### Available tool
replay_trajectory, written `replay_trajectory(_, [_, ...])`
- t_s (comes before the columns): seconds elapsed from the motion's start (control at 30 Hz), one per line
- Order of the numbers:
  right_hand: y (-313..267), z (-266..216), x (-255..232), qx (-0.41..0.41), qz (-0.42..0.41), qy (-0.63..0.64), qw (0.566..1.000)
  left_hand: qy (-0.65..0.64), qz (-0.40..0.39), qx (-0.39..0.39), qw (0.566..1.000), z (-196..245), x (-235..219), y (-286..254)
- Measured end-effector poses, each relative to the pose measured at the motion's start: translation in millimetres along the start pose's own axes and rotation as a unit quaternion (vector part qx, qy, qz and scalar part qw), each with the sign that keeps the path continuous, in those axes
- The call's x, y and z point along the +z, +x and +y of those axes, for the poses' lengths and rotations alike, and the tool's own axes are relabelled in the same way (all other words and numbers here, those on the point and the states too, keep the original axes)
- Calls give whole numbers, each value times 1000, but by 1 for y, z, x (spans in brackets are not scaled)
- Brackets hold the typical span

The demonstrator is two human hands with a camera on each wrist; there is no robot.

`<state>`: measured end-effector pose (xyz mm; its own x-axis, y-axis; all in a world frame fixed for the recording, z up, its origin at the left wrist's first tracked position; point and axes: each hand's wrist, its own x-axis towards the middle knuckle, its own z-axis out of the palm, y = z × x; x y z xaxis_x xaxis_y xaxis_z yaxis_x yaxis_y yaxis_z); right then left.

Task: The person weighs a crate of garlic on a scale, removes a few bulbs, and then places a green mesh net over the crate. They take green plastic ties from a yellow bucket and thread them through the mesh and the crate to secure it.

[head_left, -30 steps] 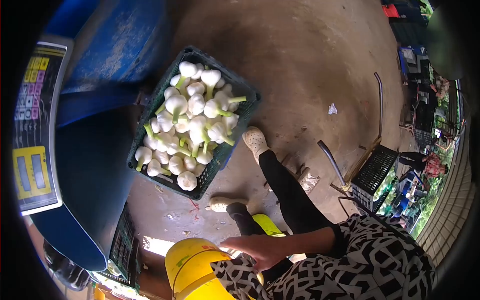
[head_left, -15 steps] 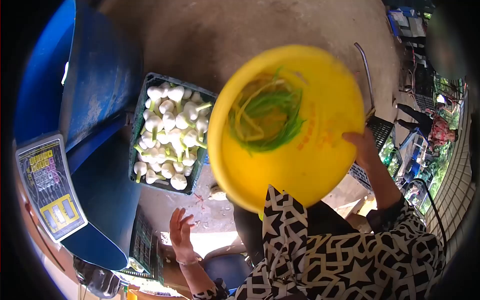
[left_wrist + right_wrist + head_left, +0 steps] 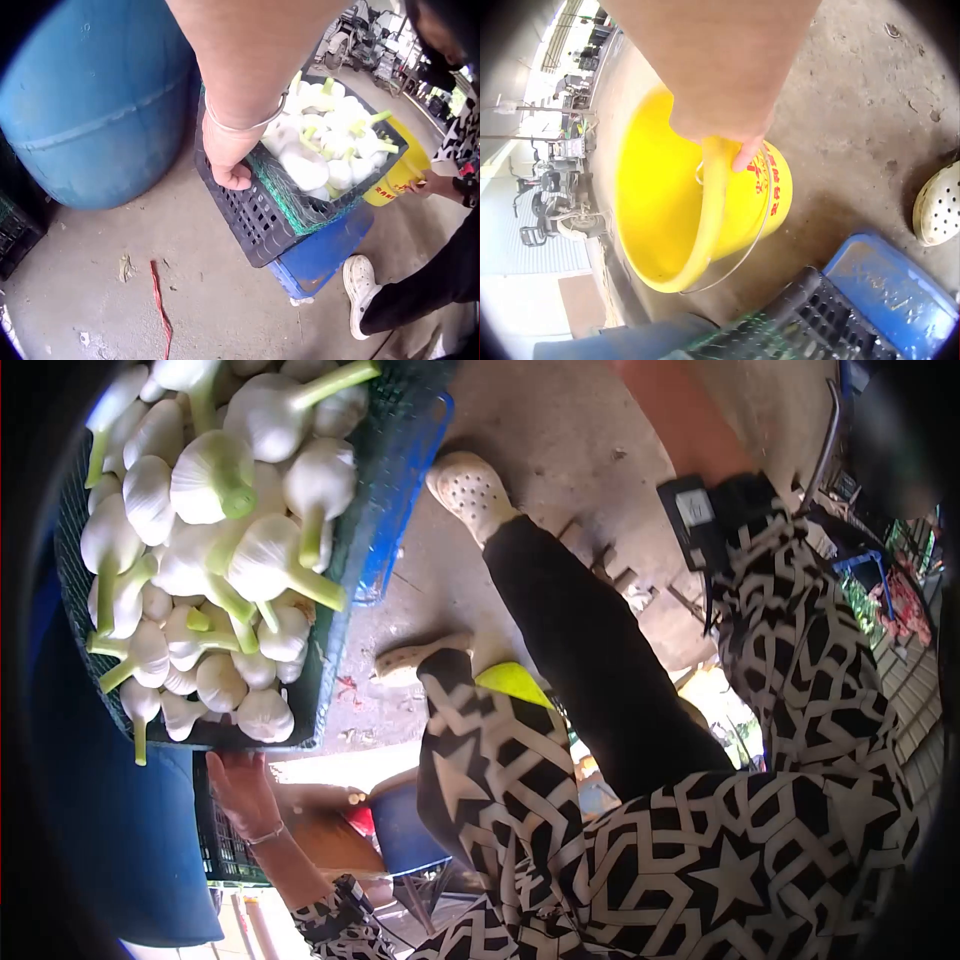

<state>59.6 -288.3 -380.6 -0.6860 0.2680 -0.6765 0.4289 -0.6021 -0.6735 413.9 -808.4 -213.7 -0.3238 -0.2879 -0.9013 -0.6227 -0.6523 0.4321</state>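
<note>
A dark plastic crate (image 3: 259, 225) with green netting (image 3: 281, 199) at its rim is heaped with white garlic bulbs (image 3: 210, 475) with short green stems. At the crate's near end, my left hand (image 3: 243, 792) is close against the edge. The left wrist view shows its fingers (image 3: 238, 178) curled at that end rim, gripping it. My right hand (image 3: 731, 139) grips the rim of a tilted yellow bucket (image 3: 649, 202) with red lettering and a wire handle. The bucket is beside the far side of the crate in the left wrist view. The right hand lies outside the head view.
Under the crate sits a blue plastic base (image 3: 322, 255). A large blue barrel (image 3: 90, 97) stands beside it. A foot in a pale clog (image 3: 361, 292) is close by. Red string (image 3: 159, 307) lies on the concrete floor. Parked vehicles (image 3: 562, 195) stand farther off.
The yellow bucket, low at first, was raised with green strands inside, then left the head view. My left hand went from open in the air to the crate's end. The head view is closer to the garlic.
</note>
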Motion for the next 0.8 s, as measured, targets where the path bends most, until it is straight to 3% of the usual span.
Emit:
replay_trajectory(0.07, [-2, 5, -10, -8, -34, -54, 998, 57, 65, 73, 994, -13, -5, 15])
replay_trajectory(0.13, [-14, -3, -19, -24, -60, -111, 992, 284, 198, 123, 930, -19, 16, 20])
replay_trajectory(0.2, [-34, -11, -12, 17, -144, -114, 983, 170, 200, 179, 948, -32, 4, 34])
replay_trajectory(0.23, [-44, -12, -18, 15, -156, -179, 971, 186, 199, 199, 941, -37, 0, 34])
replay_trajectory(0.3, [-56, -3, -79, 33, -175, -309, 934, 214, 200, 238, 926, -41, 3, 34])
replay_trajectory(0.33, [-62, 9, -126, 86, -152, -524, 834, 215, 177, 263, 923, -44, 0, 36])
replay_trajectory(0.37, [-95, 27, -170, 52, -250, -728, 636, 209, 177, 260, 926, -47, -7, 35])
replay_trajectory(0.4, [-136, 40, -191, 68, -360, -820, 439, 204, 176, 258, 928, -47, -12, 35])
replay_trajectory(0.43, [-171, 56, -224, 105, -475, -849, 206, 196, 169, 254, 932, -43, 0, 32])
replay_trajectory(0.47, [-198, 65, -222, 199, -527, -822, 82, 188, 176, 261, 930, -42, 3, 31])
replay_trajectory(0.53, [-223, 72, -320, 260, -434, -744, 437, 189, 147, 238, 941, -39, 2, 28])
replay_trajectory(0.6, [-228, 89, -331, 249, -344, -757, 496, 199, 148, 242, 938, -38, 3, 28])
replay_trajectory(0.7, [-209, 99, -319, 280, -330, -791, 433, 240, 143, 260, 924, -34, 10, 29])
replay_trajectory(0.8, [-189, 101, -299, 281, -339, -803, 401, 278, 129, 257, 916, -30, 8, 29])
